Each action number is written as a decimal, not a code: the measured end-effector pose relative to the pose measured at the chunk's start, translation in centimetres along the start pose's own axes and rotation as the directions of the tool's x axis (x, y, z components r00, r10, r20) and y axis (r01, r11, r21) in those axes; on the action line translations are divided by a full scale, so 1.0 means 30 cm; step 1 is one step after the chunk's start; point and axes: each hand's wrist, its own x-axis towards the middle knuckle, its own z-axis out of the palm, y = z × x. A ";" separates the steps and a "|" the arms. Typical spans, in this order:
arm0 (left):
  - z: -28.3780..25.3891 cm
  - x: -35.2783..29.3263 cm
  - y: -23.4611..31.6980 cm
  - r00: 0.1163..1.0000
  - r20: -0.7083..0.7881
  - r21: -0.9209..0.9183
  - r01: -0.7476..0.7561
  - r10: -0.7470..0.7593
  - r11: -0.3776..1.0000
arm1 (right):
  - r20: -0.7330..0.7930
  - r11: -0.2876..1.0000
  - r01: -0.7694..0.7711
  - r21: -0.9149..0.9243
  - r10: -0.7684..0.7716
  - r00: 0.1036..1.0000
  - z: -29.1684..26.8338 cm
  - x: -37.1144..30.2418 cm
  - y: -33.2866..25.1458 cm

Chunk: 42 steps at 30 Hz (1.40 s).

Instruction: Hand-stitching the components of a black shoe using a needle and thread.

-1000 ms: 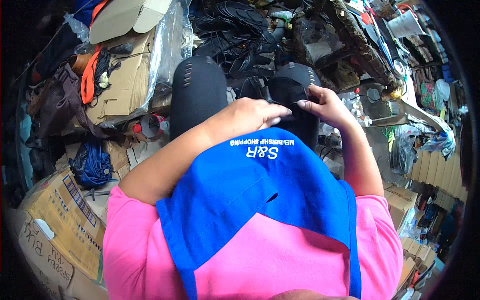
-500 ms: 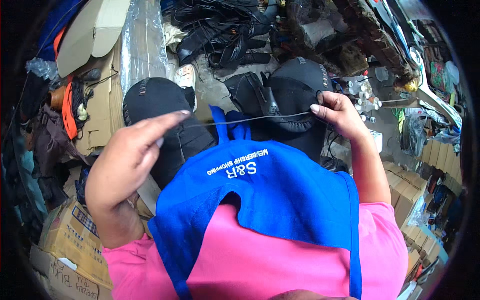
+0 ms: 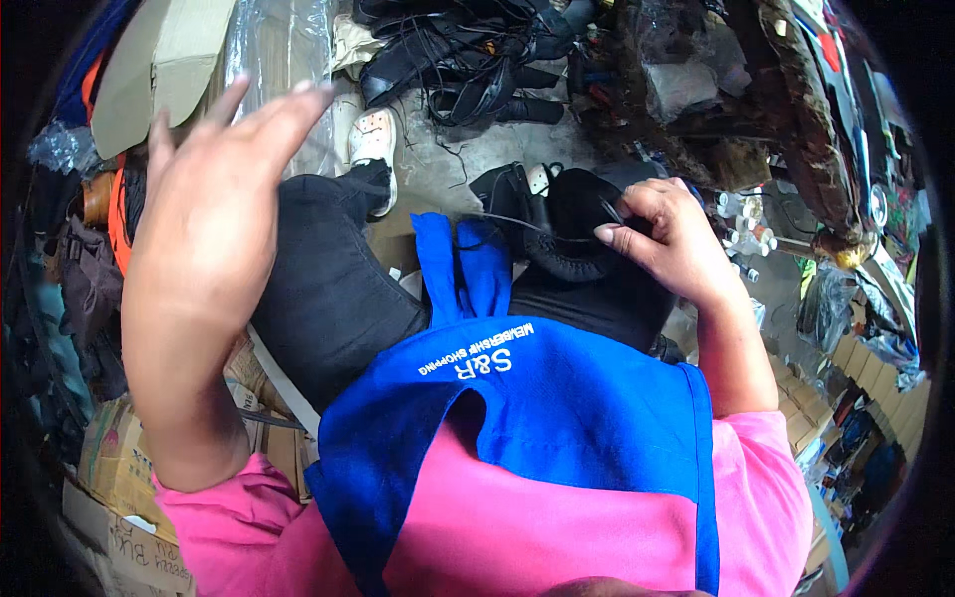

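Observation:
A black shoe [image 3: 572, 261] rests on my lap, over my dark trousers and just past the blue apron [image 3: 597, 388]. At its right side is my right hand [image 3: 665, 237], thumb and forefinger pinched together on a thin grey thread [image 3: 502, 218]. The thread runs leftward over the shoe, its far end hard to make out. My left hand [image 3: 211, 199] is raised high on the left, back of the hand up, fingers spread and blurred. Nothing shows in it, and it is well apart from the shoe.
A pile of black shoes and laces [image 3: 477, 70] lies on the floor ahead. My left foot wears a white clog [image 3: 373, 139]. Flat cardboard [image 3: 159, 70] leans at the far left, boxes [image 3: 119, 448] stand at lower left, and small spools [image 3: 746, 224] sit on the right.
My left hand has swung up and leftward from above my left knee, its fingers spreading. The thread, earlier stretched toward that hand, now looks slacker. My right hand stays by the shoe.

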 end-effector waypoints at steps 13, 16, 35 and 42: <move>1.005 0.469 0.071 0.231 0.969 -0.246 0.881 0.088 0.404 | 0.339 0.969 -0.188 -0.160 0.233 0.911 0.104 0.319 0.063; 1.296 0.310 0.097 0.634 0.772 -0.416 0.448 0.047 0.791 | 0.403 0.980 -0.093 -0.176 0.158 0.901 0.121 0.382 0.042; 1.470 0.509 0.266 -0.003 0.765 -0.079 0.992 -0.644 -0.099 | 0.549 0.993 -0.062 -0.101 0.107 0.829 0.119 0.436 0.105; 1.566 0.526 0.279 0.068 0.729 -0.122 0.992 -0.681 -0.032 | 0.560 0.995 -0.086 -0.053 0.101 0.822 0.111 0.447 0.122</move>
